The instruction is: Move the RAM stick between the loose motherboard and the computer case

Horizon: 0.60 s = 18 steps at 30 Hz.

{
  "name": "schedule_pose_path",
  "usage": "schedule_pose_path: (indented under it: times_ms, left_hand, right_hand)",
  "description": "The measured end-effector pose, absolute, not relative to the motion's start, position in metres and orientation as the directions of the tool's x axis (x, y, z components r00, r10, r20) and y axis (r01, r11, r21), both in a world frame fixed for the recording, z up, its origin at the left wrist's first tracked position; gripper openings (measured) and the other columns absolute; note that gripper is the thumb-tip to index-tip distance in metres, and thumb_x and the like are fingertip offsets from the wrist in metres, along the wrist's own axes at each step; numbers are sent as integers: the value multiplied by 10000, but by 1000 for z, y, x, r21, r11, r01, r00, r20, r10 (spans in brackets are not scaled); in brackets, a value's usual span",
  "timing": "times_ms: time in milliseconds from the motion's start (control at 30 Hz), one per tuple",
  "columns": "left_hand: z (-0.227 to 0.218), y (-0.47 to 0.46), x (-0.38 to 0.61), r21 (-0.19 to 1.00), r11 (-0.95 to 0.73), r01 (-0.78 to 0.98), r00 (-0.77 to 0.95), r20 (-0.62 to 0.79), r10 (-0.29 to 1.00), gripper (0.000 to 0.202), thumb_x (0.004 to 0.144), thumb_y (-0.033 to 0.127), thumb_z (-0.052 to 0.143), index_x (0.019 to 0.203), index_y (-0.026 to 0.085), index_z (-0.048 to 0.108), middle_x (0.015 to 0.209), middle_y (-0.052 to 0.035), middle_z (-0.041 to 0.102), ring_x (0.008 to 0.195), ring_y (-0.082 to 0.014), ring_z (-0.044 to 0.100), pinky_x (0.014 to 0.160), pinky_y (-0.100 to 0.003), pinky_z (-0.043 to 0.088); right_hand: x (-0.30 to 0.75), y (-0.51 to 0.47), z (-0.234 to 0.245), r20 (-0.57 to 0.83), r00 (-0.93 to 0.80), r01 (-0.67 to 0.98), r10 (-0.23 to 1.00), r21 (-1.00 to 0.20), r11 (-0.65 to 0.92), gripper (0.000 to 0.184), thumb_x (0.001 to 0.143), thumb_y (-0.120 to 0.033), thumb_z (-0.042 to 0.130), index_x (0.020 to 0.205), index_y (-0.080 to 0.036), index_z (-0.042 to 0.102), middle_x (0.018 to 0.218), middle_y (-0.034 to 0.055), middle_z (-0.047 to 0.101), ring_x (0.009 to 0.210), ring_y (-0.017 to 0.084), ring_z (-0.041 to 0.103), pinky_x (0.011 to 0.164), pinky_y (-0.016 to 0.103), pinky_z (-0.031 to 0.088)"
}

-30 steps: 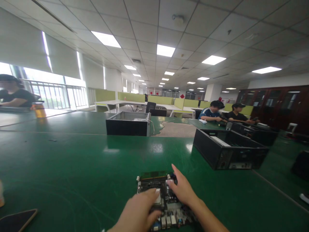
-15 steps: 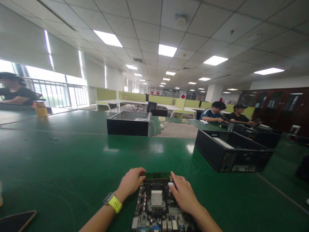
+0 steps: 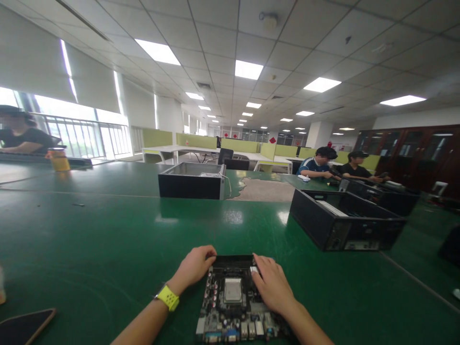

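Motherboard [image 3: 233, 306] lies flat on the green tabletop [image 3: 108, 249] right in front of me, its port row toward the near edge and a pale square chip [image 3: 233, 290] showing at its middle. My left hand [image 3: 196, 266] is curled at the board's far left corner, fingers bent in against the edge, a yellow-green watch band [image 3: 168, 297] on that wrist. My right hand [image 3: 272, 283] rests palm down on the right side of the board, fingers pointing toward the far edge; I cannot tell whether either hand grips anything beyond the board itself. Off to the right, well apart, sits an open black computer case [image 3: 345, 225]; a second case [image 3: 192, 181] with a grey rim stands further back at centre. A dark phone [image 3: 25, 326] lies at the near left corner. An orange bottle [image 3: 59, 160] stands far left beside a seated person [image 3: 21, 136], and two more people [image 3: 338, 165] sit at the far right
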<state>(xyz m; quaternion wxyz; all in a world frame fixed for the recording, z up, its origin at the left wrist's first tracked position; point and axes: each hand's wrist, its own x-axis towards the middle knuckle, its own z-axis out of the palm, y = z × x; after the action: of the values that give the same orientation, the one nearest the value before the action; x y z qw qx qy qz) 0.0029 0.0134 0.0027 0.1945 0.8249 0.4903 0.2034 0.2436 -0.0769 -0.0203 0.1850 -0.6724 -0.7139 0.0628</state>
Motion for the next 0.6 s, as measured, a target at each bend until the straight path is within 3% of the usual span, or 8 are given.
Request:
schedule_pose_path:
  times_ms: [433,600]
  left_hand:
    - [4,12,2,483,-425,766,416,132,900,179,785,335,487,795,221,625,864,-19,673,805,-167,599,696,-242,410]
    - [3,11,1,481,-426,766,422,124,898,220,773,370,502,885,234,633,923,-24,676,856,-177,606,732,-250,425]
  right_hand:
    - [243,-76,-21,195,-50,952,979,-287,106,524,895,-395,270,1371,-210,390,1317,52,487,1208,225,391,1008,356,270]
    - [241,-77,-20,192,-56,958,980,-265,107,533,899,-390,254,1386,-204,366,1320,61,482,1208,229,388,1013,362,260]
